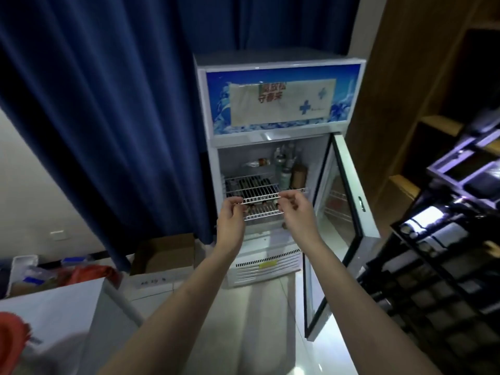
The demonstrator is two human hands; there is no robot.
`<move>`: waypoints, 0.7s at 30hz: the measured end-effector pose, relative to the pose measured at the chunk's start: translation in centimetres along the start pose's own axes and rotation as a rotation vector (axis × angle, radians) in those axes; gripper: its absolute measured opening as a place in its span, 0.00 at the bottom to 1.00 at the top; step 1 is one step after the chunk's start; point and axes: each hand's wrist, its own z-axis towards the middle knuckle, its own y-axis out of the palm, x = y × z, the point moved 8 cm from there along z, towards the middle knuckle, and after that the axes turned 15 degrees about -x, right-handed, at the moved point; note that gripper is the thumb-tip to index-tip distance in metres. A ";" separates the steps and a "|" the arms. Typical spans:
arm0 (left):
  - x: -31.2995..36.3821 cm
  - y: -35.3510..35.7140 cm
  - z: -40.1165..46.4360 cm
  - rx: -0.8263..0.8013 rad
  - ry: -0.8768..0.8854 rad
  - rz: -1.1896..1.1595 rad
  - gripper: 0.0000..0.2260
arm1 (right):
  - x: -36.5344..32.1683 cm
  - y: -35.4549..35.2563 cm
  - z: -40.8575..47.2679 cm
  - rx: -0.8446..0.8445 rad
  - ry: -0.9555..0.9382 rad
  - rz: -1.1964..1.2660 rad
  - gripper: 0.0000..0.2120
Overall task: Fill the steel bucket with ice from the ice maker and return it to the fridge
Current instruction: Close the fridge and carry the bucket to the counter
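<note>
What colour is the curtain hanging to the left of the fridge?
Dark blue. The curtain shows best in the head view, beside the fridge.

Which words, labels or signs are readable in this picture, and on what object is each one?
Paper sheet taped on the fridge top panel: red characters, too blurred to read; two blue plus signs.
Cardboard box: handwritten marks, unreadable.
Yellow sticker on the fridge grille: unreadable.

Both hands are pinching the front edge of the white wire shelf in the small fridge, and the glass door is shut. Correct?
Not quite: the head view shows the glass door swung open to the right. Both hands, left and right, do pinch the white wire shelf.
</note>
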 end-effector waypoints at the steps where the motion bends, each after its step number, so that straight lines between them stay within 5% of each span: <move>1: 0.3 1.2 0.1 -0.020 0.012 0.000 0.09 | -0.2 -1.1 -0.3 0.014 -0.009 -0.017 0.06; 14: 0.9 14.4 0.6 -0.249 0.046 0.012 0.08 | 2.1 -16.3 -3.4 0.295 0.007 -0.259 0.10; 21: -0.2 19.2 0.9 -0.280 0.002 0.018 0.07 | 7.9 -20.6 -2.4 0.253 0.213 -0.150 0.16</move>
